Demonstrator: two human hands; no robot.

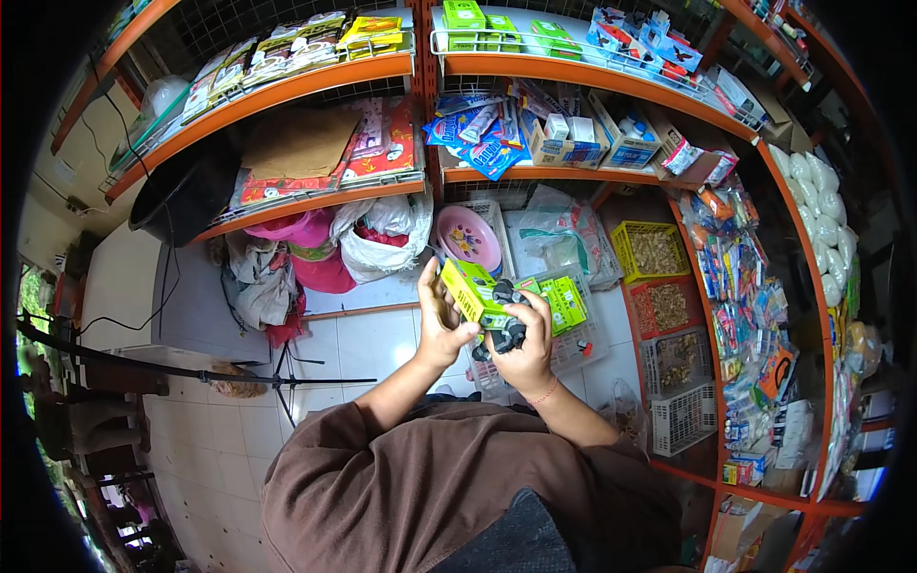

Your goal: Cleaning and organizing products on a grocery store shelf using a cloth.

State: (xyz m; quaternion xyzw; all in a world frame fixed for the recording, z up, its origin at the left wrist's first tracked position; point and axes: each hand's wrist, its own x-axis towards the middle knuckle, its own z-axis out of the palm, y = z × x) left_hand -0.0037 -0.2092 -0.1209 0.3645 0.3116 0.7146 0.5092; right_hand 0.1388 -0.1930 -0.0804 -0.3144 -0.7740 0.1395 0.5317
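A small green-and-yellow carton (473,294) bearing printed writing is tilted between my hands. My left hand (440,319) grips its left side, thumb at the lower edge and fingers reaching up behind. On the other side, my right hand (526,347) is closed around a lumpy black-and-grey object (507,336), whose kind I cannot make out, pressed close to the carton. Just beyond my right fingers, more green cartons (564,304) lie in a pale plastic crate (589,344). A small red-and-black item (586,349) rests in that crate too.
Orange-edged shelves (315,82) curve across the front, with similar green cartons (555,39) on top. Below stand a pink basin (469,240), a white sack (380,251) and a yellow basket (648,251). A black tripod (279,379) stands at left.
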